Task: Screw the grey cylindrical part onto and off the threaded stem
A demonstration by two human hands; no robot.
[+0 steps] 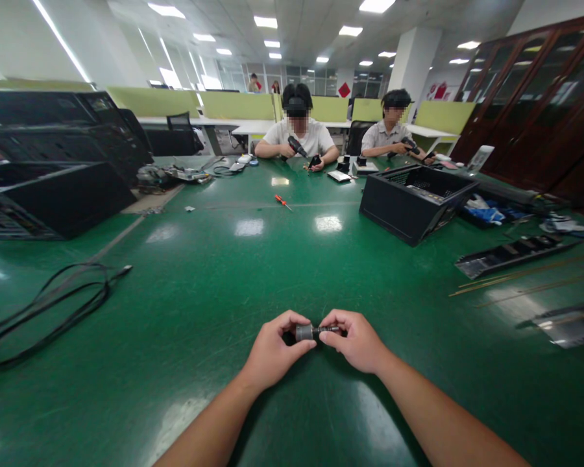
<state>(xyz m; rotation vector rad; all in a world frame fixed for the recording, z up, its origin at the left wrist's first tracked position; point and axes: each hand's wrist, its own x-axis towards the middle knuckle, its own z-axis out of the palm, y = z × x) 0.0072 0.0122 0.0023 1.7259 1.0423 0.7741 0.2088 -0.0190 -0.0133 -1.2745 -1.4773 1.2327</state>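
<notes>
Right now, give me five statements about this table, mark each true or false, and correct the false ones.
1. The left hand holds a grey cylinder. True.
2. The right hand holds the cable. False: it pinches a thin rod at the cylinder's end; the cable lies off to the left.
3. The screwdriver lies on the table, farther off than the hands. True.
4. The screwdriver's handle is blue. False: it is orange-red.
5. The open black case stands to the right of the screwdriver. True.
</notes>
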